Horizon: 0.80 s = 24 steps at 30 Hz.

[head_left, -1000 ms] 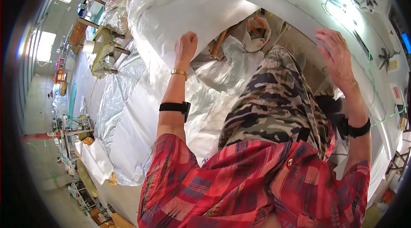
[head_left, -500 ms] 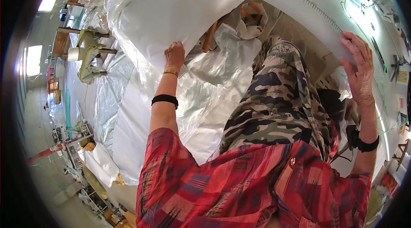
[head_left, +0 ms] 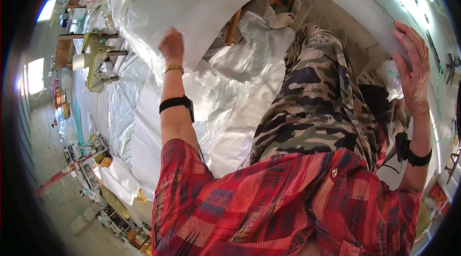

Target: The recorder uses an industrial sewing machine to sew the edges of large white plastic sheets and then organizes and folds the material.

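A large white woven sheet (head_left: 192, 1) stretches across the top of the head view. My left hand (head_left: 171, 44) grips its lower left edge; a gold bangle and a black band sit on that wrist. My right hand (head_left: 414, 71) lies with fingers spread on the sheet's right part, where a printed ruler line runs along the edge. A black band wraps that wrist too. Below me are camouflage trousers (head_left: 312, 107) and a red plaid shirt (head_left: 269, 203).
More white sheets and clear plastic (head_left: 129, 126) are piled on the floor to the left. A stool draped with cloth (head_left: 93, 59) stands at the upper left. A white bag with orange straps (head_left: 282, 1) lies ahead. Machines and clutter (head_left: 86, 160) line the far left aisle.
The white sheet has been drawn further over and to the right. My left hand has shifted up and left along its edge; my right hand has slid right and spread flat.
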Available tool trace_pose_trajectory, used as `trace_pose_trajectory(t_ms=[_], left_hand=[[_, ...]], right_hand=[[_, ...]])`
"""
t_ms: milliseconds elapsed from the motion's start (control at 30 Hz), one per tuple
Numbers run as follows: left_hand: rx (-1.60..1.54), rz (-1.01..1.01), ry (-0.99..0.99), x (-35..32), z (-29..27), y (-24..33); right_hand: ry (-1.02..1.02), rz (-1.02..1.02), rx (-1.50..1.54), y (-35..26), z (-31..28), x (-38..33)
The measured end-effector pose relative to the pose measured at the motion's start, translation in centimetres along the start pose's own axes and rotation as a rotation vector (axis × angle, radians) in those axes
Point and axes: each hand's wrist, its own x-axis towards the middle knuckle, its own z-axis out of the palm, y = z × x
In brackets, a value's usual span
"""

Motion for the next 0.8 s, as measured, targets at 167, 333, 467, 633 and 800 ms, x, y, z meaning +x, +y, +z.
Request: trace_pose_trajectory(t_ms=[167, 333, 467, 633, 800], left_hand=[[-0.711, -0.529, 0.296, 3.9, 0.3, -4.1], [-0.725, -0.228, 0.182, 1.6, 1.6, -1.8], [-1.05, -0.125, -0.023, -5.0, -1.8, 0.4], [-1.204, -0.184, 0.009, -10.7, -11.0, 2.0], [-1.85, -0.52, 0.539, -10.3, -25.5, 5.8]], right_hand=[[0.008, 0.001, 0.001, 0.0, 0.0, 0.0], [0.016, 0.029, 0.037, 0.0, 0.1, -0.1], [0.04, 0.004, 0.047, 0.3, 0.1, -0.5], [0.254, -0.148, 0.086, -0.8, 1.1, 0.6], [0.407, -0.256, 0.393, -8.9, 4.3, 3.8]])
